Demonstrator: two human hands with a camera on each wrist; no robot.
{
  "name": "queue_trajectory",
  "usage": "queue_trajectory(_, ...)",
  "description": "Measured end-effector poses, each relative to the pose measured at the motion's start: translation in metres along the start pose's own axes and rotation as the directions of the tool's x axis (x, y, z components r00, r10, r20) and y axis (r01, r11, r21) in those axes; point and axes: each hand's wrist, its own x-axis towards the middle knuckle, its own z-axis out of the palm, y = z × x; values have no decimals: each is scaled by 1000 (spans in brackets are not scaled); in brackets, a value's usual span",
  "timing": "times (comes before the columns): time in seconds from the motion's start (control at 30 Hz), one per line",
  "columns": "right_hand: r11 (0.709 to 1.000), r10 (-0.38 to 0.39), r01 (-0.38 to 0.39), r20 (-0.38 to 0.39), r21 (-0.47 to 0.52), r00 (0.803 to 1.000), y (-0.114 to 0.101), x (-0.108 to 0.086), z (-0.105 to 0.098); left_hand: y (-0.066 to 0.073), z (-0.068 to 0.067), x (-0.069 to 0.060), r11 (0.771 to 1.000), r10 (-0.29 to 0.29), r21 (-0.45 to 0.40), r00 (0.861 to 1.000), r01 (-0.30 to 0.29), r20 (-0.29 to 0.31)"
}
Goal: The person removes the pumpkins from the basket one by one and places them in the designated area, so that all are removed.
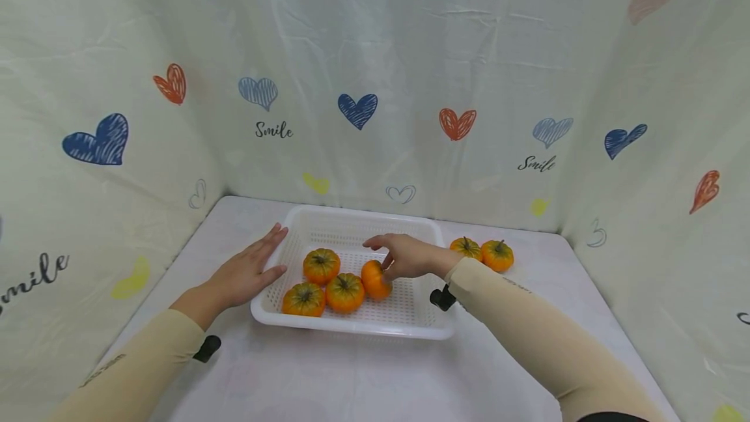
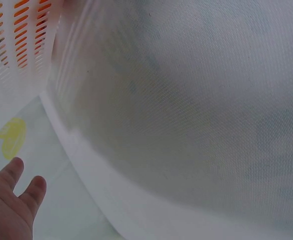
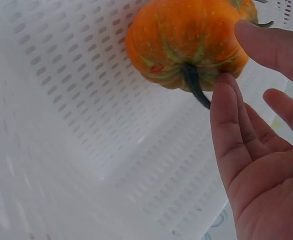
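A white plastic basket (image 1: 351, 329) with slotted walls sits on the table. Inside it, three small orange pumpkins (image 1: 344, 293) rest toward the left. Beside them my right hand (image 1: 412, 256) holds another small pumpkin (image 1: 375, 281), tipped on its side with its stem toward the hand. From the right wrist, the thumb and fingertips touch this pumpkin (image 3: 186, 40) near its dark stem. My left hand (image 1: 243, 273) lies with straight fingers against the basket's left rim. Part of that hand (image 2: 9, 200) shows in the left wrist view, fingers spread, beside the basket wall (image 2: 16, 60).
Two more small pumpkins (image 1: 497, 256) sit on the white tabletop (image 1: 328, 376), right of the basket and partly behind my right forearm. A pale curtain (image 1: 398, 57) printed with hearts stands behind the table and along both sides.
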Motion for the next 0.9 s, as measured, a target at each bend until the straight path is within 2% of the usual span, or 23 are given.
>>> queue_trajectory(0.13, 996, -2, 0, -24, -91, 1000, 3, 0, 1, 0, 0, 0, 1000, 3, -1, 1000, -3, -4)
queue_trajectory(0.27, 985, 26, -33, -45, -171, 999, 4, -1, 1, 0, -1, 0, 1000, 6, 0, 1000, -6, -7)
queue_trajectory(0.47, 977, 55, -56, -7, -204, 998, 7, 2, 5, 1, -2, -1, 1000, 3, 0, 1000, -3, -8)
queue_trajectory(0.6, 985, 54, -53, 2, -161, 999, 7, 3, 8, 2, -2, -1, 1000, 7, 2, 1000, -7, -16)
queue_trajectory(0.9, 999, 32, -32, -39, 4, 999, 5, 7, 3, 0, 1, -1, 1000, -3, 4, 1000, 3, -7)
